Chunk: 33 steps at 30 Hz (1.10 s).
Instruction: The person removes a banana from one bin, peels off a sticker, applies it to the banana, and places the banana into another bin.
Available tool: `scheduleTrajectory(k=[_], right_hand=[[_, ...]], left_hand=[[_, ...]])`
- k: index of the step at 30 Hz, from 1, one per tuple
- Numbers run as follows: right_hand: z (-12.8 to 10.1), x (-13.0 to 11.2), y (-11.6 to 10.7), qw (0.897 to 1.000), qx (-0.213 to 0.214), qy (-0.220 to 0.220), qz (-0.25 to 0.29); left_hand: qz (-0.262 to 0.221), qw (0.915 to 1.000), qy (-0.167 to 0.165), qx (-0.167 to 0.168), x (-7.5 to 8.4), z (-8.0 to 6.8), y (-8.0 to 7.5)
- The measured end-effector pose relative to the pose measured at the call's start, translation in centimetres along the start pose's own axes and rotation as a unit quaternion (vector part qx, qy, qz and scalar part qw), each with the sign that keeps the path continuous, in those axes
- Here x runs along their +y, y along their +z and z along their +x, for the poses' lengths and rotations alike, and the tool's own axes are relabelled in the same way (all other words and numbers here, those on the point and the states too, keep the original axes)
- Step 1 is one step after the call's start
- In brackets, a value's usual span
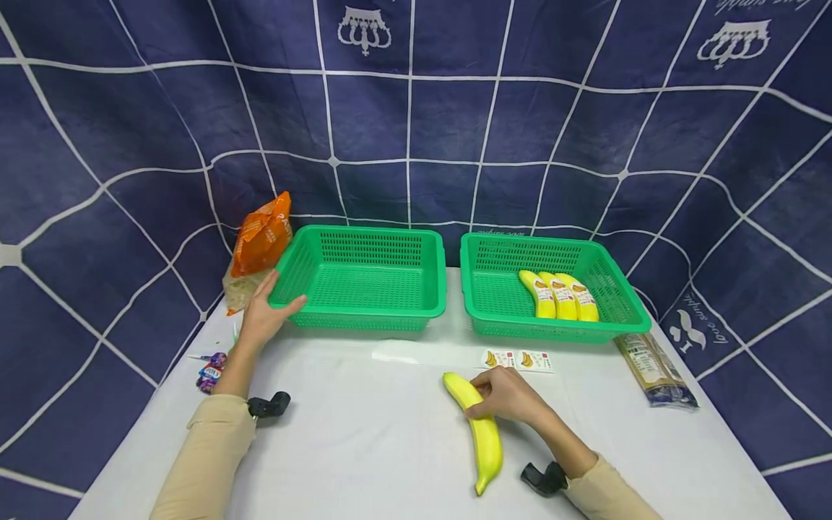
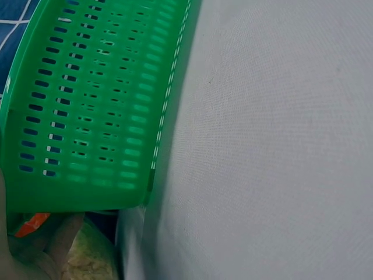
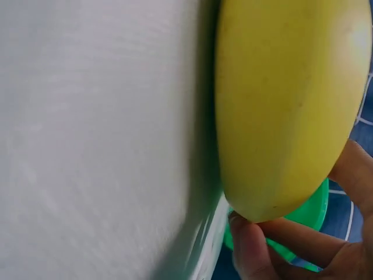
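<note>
A yellow banana (image 1: 486, 440) without a sticker lies on the white table, its upper end pointing toward the baskets. My right hand (image 1: 510, 396) holds it around the middle, thumb on the near side and fingers over the far side. In the right wrist view the banana (image 3: 291, 105) fills much of the picture, with the thumb (image 3: 249, 248) at its end. My left hand (image 1: 263, 316), thumb spread from fairly straight fingers, rests at the left front corner of the left green basket (image 1: 364, 319). That basket holds nothing.
Several bananas (image 1: 564, 307) with stickers lie in the right green basket (image 1: 546, 328). Two banana stickers (image 1: 516, 360) sit on a backing strip before it. An orange bag (image 1: 263, 235) stands far left, purple-wrapped candies (image 1: 211, 372) lie left, and a flat packet (image 1: 656, 372) lies right.
</note>
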State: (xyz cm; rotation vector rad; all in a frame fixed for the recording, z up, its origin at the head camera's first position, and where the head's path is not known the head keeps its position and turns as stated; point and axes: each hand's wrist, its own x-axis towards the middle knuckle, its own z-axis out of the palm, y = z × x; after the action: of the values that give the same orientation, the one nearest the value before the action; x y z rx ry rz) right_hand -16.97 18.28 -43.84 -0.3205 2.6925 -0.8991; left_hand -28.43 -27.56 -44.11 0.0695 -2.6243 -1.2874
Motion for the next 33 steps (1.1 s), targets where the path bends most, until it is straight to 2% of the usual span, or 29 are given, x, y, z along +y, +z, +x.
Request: scheduleTrajectory(k=[25, 33], right_hand=[[-0.2, 0.9, 0.0, 0.999, -0.012, 0.033, 0.021], [0.2, 0.8, 0.0, 0.999, -0.007, 0.046, 0.024]], left_hand=[[0.011, 0.9999, -0.002, -0.002, -0.3, 0.1, 0.3], [0.021, 0.9996, -0.019, -0.004, 0.7, -0.2, 0.0]])
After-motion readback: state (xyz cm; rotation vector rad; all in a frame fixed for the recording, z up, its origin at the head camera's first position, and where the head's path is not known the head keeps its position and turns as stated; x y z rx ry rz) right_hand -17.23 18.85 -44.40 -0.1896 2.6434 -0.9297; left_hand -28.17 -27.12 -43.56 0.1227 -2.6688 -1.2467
